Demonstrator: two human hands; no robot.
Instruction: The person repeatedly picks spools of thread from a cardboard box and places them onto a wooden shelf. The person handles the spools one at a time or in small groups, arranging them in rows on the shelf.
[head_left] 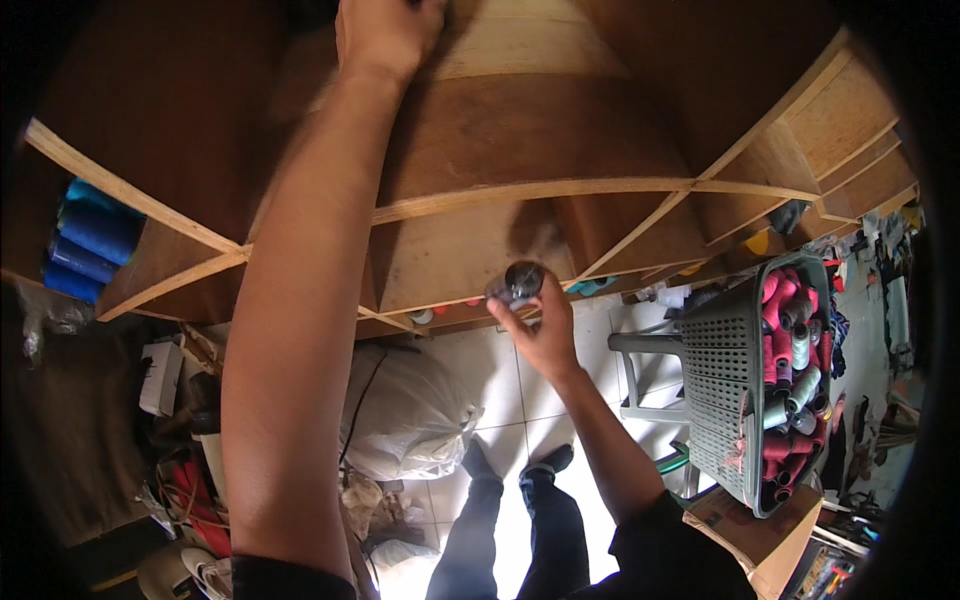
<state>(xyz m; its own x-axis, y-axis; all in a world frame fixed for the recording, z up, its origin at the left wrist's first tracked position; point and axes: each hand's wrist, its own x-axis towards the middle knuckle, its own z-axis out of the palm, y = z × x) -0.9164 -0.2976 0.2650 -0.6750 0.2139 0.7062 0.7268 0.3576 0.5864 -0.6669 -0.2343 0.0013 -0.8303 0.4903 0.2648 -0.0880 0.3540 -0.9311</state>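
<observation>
My left arm stretches up across the wooden shelf unit (530, 130), and my left hand (385, 35) is at the upper edge of the view, by a high compartment. Its fingers are mostly cut off or in shadow, so what they do cannot be made out. Lower down, in front of a pale compartment, my right hand (543, 325) is closed around a dark thread spool (524, 277). A greyish part, slightly blurred, shows beside that spool between thumb and fingers.
Blue thread cones (92, 240) lie in a left compartment. At right, a grey perforated basket (715, 385) full of pink and pale spools (790, 350) rests on a grey stool (645, 345). Below are a stuffed whitish plastic bag (410, 410) and a cardboard box (755, 530).
</observation>
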